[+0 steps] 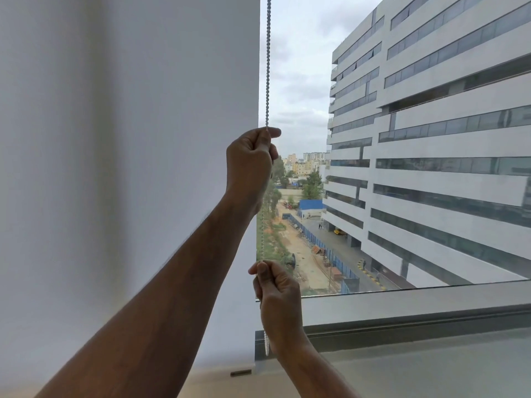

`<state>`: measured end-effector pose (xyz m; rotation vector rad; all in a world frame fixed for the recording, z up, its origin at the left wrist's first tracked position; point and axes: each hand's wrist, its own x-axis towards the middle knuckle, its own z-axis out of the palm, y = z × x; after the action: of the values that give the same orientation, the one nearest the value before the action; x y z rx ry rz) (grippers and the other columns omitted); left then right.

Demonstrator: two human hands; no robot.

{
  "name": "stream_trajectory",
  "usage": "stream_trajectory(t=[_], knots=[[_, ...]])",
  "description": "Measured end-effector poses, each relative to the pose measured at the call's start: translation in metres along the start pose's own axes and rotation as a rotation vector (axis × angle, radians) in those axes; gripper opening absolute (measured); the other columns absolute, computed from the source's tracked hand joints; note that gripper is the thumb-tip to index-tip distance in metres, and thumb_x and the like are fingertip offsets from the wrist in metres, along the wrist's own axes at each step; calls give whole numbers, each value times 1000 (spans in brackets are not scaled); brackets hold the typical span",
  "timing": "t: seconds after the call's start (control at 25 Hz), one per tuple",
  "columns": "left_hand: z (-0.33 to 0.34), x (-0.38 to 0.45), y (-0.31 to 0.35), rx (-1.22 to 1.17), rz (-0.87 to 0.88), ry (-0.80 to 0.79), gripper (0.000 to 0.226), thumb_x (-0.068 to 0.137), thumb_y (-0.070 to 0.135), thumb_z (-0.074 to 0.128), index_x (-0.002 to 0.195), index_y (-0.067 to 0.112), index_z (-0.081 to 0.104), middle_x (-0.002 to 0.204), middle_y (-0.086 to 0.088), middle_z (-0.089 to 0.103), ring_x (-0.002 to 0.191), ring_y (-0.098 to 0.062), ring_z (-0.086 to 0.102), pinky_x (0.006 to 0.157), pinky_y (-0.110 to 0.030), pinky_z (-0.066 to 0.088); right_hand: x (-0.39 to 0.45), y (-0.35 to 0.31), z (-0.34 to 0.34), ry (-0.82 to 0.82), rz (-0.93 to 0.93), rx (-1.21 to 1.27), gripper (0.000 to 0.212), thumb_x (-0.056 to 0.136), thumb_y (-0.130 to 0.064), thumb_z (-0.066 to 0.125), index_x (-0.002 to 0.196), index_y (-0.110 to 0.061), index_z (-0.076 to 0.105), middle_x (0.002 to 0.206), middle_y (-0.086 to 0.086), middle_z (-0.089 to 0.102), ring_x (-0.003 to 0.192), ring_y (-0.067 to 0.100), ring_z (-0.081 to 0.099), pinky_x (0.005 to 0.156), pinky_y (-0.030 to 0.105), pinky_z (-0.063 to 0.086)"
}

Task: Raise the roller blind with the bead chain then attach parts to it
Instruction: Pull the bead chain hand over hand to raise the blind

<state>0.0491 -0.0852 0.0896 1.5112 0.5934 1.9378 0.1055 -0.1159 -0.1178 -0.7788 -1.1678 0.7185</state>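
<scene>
A white roller blind (129,168) hangs fully down over the left half of the window, its bottom edge near the sill. A bead chain (268,67) runs vertically along the blind's right edge. My left hand (250,165) is raised and closed around the chain at mid height. Lower down, my right hand (277,294) is closed around the same chain just above the window frame. A short length of chain dangles below my right hand.
The uncovered window pane (402,139) on the right looks onto a tall office building and a street. A grey window frame (416,311) and a wide sill (431,369) run along the bottom. A small dark bracket (240,373) sits under the blind's lower corner.
</scene>
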Motion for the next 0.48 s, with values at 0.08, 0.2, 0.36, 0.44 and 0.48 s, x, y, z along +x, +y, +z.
stream_trajectory(t=[0.08,0.2,0.36,0.44,0.48], knots=[[-4,-8,-8,23,17,-6,29,107,11,50,89,17,72,60,4,53,43,-2,40,47,-17,36,-4,9,-4,-26,-6,-68,30,105,-8,51,87,-13,74,60,3,53,56,9,45,56,26,37],[-10,-19,-21,34,56,-13,33,107,10,48,84,19,70,60,4,52,43,-3,37,45,-19,34,-5,17,-9,-74,14,-124,27,105,-15,54,92,-19,77,66,2,70,63,12,62,65,26,50],[-19,-31,-35,72,106,-18,32,107,12,49,85,21,70,57,9,53,44,-3,39,45,-19,34,16,9,-12,-48,44,-152,43,98,-48,48,112,-20,78,97,-16,79,97,-7,72,81,9,51],[-23,-38,-43,103,112,-21,32,107,13,48,86,21,70,55,11,53,44,-2,40,45,-19,34,39,-8,-10,-11,5,-142,41,104,-46,43,117,-23,74,103,-22,76,102,-9,70,84,13,49],[-24,-42,-47,110,111,-19,31,107,12,48,86,19,70,55,11,53,44,-2,41,45,-19,35,51,-21,-8,3,-30,-134,37,107,-42,42,116,-25,73,104,-19,77,102,-6,71,85,17,50]])
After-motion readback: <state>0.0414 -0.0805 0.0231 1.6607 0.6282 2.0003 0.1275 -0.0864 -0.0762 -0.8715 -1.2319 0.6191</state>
